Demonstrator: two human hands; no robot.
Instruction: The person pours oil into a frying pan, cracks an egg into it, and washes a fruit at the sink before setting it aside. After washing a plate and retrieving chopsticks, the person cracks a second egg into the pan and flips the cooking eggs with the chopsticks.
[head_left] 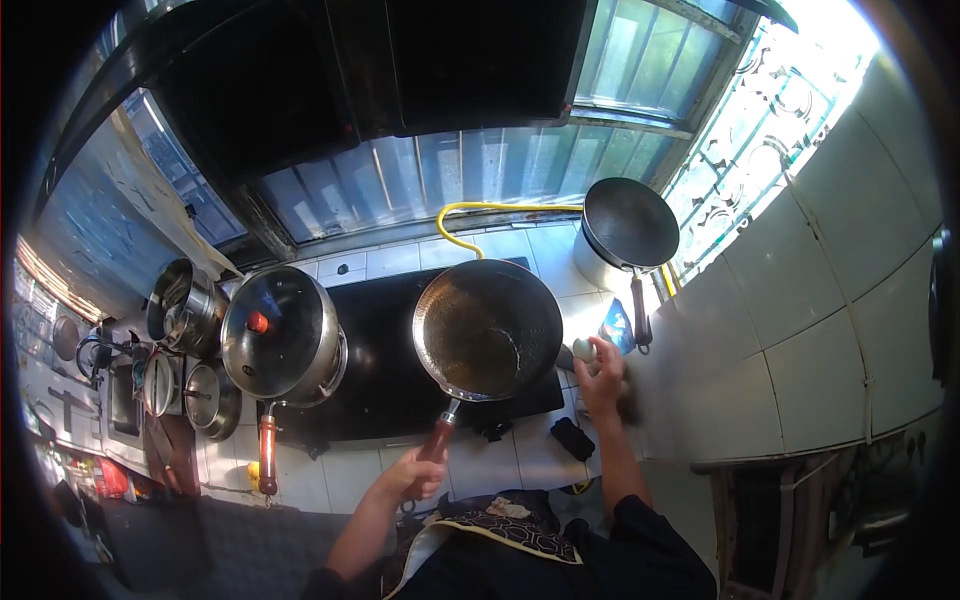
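My left hand (418, 474) is wrapped round the reddish-brown handle (438, 441) of a deep frying pan (470, 340). The pan sits over the black stove (375, 300), and its dark inside has a wet shine. To the right of the pan, my right hand (602, 380) holds a pale egg (585, 349) in its fingertips. Just beyond that hand lies a blue packet (617, 326). A small black object (572, 438) rests on the tiles below my right wrist.
A lidded pot (280, 335) with a red knob stands on the stove's left side. At the back right, another dark pan (630, 225) rests on a pale pot. A yellow hose (500, 206) runs along the window. Several metal pots (190, 305) crowd the left.
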